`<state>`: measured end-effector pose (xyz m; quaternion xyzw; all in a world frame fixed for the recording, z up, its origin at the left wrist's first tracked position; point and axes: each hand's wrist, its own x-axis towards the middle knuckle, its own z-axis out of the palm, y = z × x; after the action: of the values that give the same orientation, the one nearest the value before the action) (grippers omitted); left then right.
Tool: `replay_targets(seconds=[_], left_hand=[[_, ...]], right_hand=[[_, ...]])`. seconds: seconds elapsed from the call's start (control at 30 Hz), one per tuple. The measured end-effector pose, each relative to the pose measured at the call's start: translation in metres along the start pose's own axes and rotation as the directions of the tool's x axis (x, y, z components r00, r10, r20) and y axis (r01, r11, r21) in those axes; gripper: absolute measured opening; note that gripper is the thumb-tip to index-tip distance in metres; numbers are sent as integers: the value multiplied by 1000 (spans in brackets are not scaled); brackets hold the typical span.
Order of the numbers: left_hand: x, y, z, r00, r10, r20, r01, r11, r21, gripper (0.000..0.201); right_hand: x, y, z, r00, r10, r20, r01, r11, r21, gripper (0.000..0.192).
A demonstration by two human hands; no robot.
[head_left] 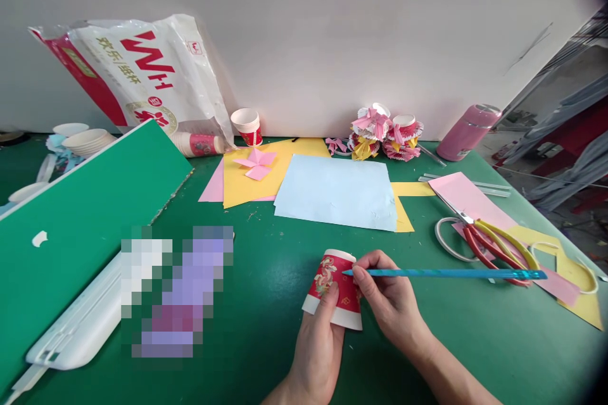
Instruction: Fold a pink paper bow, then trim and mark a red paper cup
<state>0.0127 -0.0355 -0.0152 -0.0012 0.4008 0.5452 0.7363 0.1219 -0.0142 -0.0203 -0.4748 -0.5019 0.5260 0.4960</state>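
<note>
Low in the middle of the view, my left hand [319,348] grips a red and white paper cup [344,294] with a gold dragon print, its thumb laid over the printed side. The cup's narrower end points away from me. My right hand [392,297] pinches a blue pencil [451,273] near its tip, with the shaft stretching far to the right. The pencil's point lies against or just over the cup's red side; I cannot tell whether it touches.
Beyond my hands lie light blue sheets [337,193] over yellow paper [256,183] bearing a pink paper shape [256,163]. Red-handled scissors [489,247] rest at the right, near a pink bottle [468,133]. At the left are a green board [109,183], a white glue gun [80,323] and stacked cups [92,141].
</note>
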Motion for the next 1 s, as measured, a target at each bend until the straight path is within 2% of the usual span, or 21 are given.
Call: replay_targets(seconds=[0.27, 0.5, 0.67, 1.0], left_hand=[[-1, 2, 2, 1000, 6, 11, -6, 1000, 7, 24], [-2, 0, 1, 1000, 11, 23, -10, 1000, -8, 23], [-3, 0, 1, 999, 8, 37, -8, 1000, -9, 25], [-3, 2, 3, 1000, -8, -11, 8, 1000, -4, 22]], right_hand=[[1, 1, 2, 999, -32, 6, 33, 999, -32, 13], [3, -1, 1, 993, -115, 12, 115, 970, -215, 13], [3, -4, 2, 992, -126, -9, 118, 950, -289, 15], [2, 1, 0, 995, -86, -54, 69, 963, -259, 19]])
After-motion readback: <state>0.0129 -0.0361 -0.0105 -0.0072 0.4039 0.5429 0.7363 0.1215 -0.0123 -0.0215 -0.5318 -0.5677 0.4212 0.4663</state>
